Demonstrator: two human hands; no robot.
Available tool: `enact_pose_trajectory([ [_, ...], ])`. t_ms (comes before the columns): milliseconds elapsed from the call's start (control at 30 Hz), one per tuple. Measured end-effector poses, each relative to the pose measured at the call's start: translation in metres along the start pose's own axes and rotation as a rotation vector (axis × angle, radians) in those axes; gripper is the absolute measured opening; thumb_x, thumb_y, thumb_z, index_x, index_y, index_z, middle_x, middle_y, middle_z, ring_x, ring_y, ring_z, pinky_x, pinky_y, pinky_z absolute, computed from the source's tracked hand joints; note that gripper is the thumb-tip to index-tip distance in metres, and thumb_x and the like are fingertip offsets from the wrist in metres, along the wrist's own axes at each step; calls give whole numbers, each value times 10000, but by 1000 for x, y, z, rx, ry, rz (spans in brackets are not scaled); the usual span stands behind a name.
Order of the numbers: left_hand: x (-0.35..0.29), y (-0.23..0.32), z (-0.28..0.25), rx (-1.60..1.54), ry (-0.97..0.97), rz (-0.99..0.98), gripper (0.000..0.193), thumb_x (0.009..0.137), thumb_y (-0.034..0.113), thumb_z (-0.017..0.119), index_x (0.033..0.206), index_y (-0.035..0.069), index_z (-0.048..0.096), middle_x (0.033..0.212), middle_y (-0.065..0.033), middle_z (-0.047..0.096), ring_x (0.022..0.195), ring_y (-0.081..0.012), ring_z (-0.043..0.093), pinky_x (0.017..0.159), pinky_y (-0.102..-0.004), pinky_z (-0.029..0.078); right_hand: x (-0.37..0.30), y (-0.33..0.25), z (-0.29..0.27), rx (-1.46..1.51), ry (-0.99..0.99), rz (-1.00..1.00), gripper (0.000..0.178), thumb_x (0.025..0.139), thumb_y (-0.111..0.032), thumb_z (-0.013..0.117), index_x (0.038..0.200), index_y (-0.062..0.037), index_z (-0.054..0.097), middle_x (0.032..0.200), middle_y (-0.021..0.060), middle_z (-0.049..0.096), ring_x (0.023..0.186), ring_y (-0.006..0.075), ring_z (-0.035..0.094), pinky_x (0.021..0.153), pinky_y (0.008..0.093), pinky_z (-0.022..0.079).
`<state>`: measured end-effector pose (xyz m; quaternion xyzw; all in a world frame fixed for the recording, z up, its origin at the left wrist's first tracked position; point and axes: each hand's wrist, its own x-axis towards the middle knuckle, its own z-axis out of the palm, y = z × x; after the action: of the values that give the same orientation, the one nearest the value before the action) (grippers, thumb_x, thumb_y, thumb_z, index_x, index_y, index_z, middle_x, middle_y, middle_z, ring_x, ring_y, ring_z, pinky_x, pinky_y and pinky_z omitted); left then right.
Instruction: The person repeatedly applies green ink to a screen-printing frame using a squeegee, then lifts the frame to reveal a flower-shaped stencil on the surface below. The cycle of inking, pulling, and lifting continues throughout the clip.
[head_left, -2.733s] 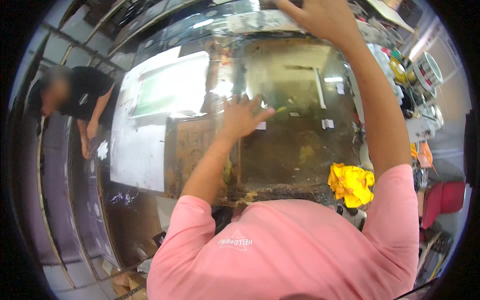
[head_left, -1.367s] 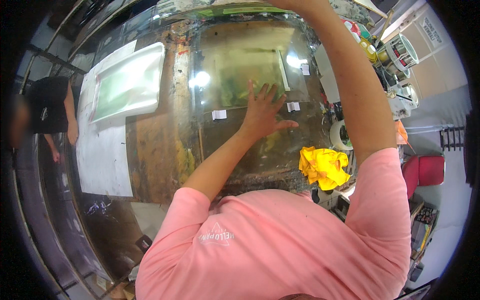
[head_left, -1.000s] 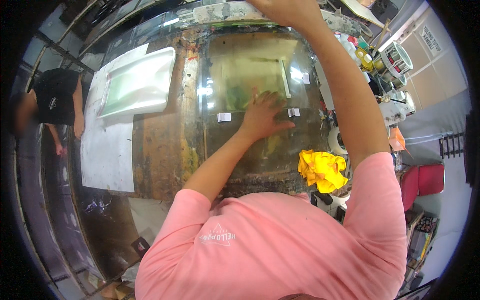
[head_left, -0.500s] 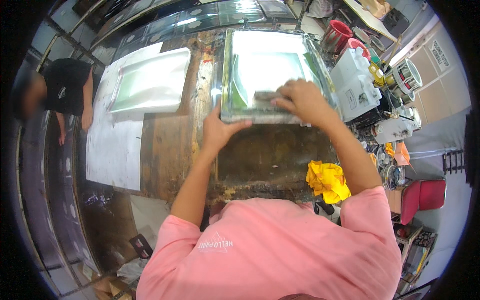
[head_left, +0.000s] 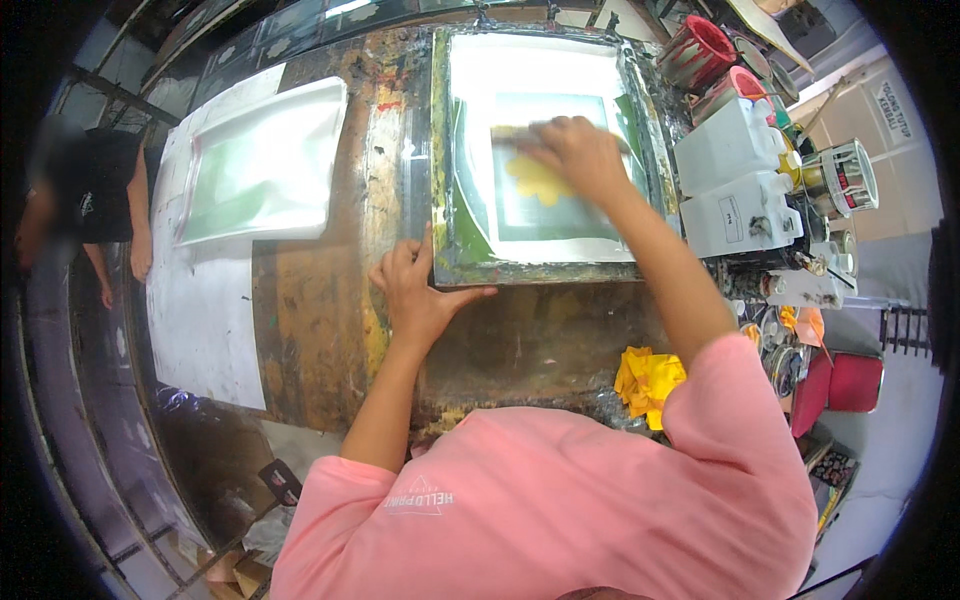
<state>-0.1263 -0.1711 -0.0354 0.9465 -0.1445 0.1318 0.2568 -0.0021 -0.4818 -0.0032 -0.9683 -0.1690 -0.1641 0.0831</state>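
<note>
A screen printing frame (head_left: 545, 272) lies on the stained worktable, with a yellow flower-like shape (head_left: 540, 182) showing in its mesh. My left hand (head_left: 418, 305) grips the near left corner of the frame, thumb along the front edge and a finger up the side. Over the middle of the mesh, my right hand (head_left: 585, 160) is closed around a dark squeegee (head_left: 512, 133), blurred by motion. Part of the yellow shape is hidden beneath the hand and squeegee.
To the left, a shallow white tray-like sheet (head_left: 265, 165) lies on white paper (head_left: 205, 330). A crumpled yellow cloth (head_left: 648, 382) sits near the front edge. White jugs (head_left: 735, 215) and paint cans (head_left: 695, 55) line the right side. Another person (head_left: 110, 190) stands at the far left.
My right hand has pushed the squeegee from the near part of the mesh towards its far part. The yellow shape now shows. My left hand stays at the frame's corner.
</note>
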Motion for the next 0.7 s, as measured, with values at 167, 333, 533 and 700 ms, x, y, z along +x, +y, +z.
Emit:
enact_pose_trajectory([
  [167,2,4,-4,27,78,52,1266,520,739,922,1550,96,561,1033,-56,606,1036,-253,555,992,-442,306,96,56,-20,46,-221,-33,494,996,-601,626,1139,-149,766,948,122,736,901,340,716,767,476,559],
  [333,0,7,-6,-170,7,-48,1203,545,639,963,1511,31,581,1031,-60,706,982,-233,592,1009,-427,338,103,67,-12,68,-162,-22,485,1009,-592,609,1151,-154,762,957,127,732,901,347,714,776,474,553],
  [533,-2,3,-3,-93,49,31,1212,612,692,903,1534,-5,540,871,-53,620,849,-220,545,951,-412,339,18,13,-18,23,-79,18,448,991,-576,625,1124,-174,770,1013,87,720,979,306,715,776,478,573],
  [700,-3,2,0,-95,100,67,1212,638,691,897,1540,-26,523,844,-66,609,815,-232,529,933,-413,348,-75,-72,-79,-46,-188,14,421,997,-515,646,1097,-107,677,955,110,691,884,318,712,687,441,599],
])
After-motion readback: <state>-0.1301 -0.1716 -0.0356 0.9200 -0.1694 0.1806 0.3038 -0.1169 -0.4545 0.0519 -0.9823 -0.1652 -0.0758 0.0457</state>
